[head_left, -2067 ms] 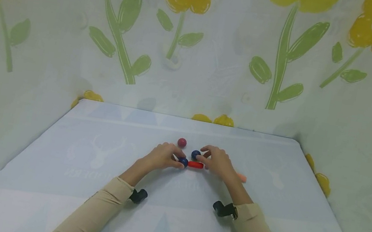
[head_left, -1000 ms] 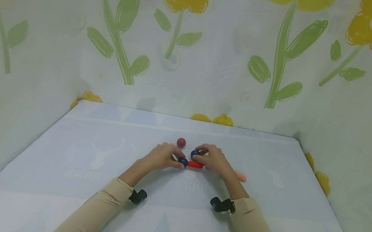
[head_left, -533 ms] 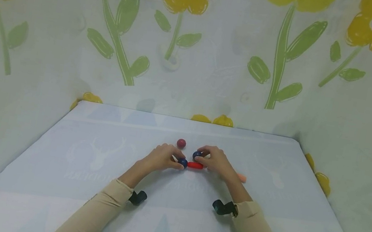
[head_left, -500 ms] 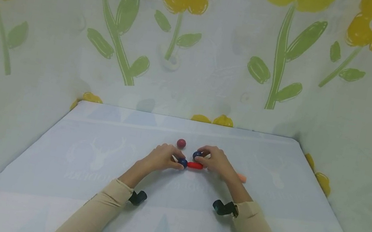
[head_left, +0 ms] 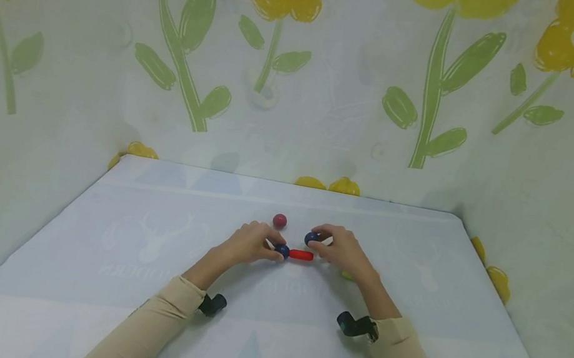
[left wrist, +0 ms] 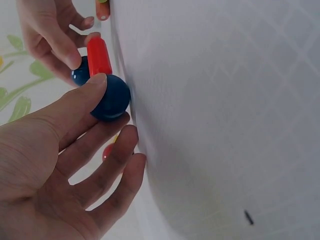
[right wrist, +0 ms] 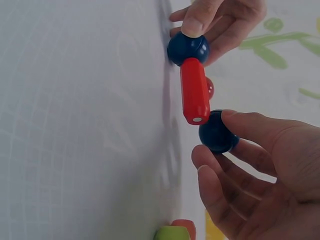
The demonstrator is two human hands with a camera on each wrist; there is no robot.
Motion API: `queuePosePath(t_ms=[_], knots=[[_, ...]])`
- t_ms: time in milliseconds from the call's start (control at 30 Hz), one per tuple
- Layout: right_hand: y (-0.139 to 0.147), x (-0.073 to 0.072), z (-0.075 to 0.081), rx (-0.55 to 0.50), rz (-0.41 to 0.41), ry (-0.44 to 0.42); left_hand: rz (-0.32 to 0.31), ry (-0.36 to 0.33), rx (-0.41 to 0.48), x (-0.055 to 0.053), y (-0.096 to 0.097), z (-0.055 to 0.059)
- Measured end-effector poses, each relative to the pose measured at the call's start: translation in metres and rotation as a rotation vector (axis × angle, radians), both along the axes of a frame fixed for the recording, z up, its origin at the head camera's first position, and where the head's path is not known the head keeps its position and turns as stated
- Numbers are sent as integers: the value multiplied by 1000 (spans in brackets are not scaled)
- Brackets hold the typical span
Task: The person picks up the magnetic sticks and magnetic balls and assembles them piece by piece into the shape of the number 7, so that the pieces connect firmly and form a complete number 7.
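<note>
My left hand (head_left: 252,241) pinches a dark blue ball (left wrist: 113,100) between thumb and fingers. A short red rod (right wrist: 194,92) touches that ball at one end and points toward the right; its free end bears a small silvery disc. My right hand (head_left: 343,250) pinches a second dark blue ball (right wrist: 217,132) with thumb and fingertips. This ball is beyond and to the right of the rod's free end, apart from it in the head view. Behind the hands, a red ball (head_left: 280,221) lies on the table.
A yellow-green piece (head_left: 347,274) lies partly hidden under my right wrist. Beside it in the right wrist view is a salmon-coloured piece (right wrist: 186,226). The table has a pale cloth (head_left: 161,284), and a flower-printed curtain (head_left: 331,117) hangs behind it.
My right hand closed on the second blue ball and has moved right with it, away from the rod. The yellow-green piece now shows below the right wrist. My left hand stays put.
</note>
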State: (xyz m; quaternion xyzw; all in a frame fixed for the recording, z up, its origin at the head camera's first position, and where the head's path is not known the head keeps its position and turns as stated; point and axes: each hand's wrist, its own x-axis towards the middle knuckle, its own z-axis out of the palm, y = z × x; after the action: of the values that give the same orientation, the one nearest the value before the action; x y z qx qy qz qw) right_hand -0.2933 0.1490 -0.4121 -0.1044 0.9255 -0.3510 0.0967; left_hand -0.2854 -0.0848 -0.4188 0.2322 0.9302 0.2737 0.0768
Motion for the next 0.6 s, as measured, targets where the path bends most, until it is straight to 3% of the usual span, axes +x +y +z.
queuePosePath(t_ms=[600], knots=[[8,8,10,33,17,23,-8,9,4,1,0,0]])
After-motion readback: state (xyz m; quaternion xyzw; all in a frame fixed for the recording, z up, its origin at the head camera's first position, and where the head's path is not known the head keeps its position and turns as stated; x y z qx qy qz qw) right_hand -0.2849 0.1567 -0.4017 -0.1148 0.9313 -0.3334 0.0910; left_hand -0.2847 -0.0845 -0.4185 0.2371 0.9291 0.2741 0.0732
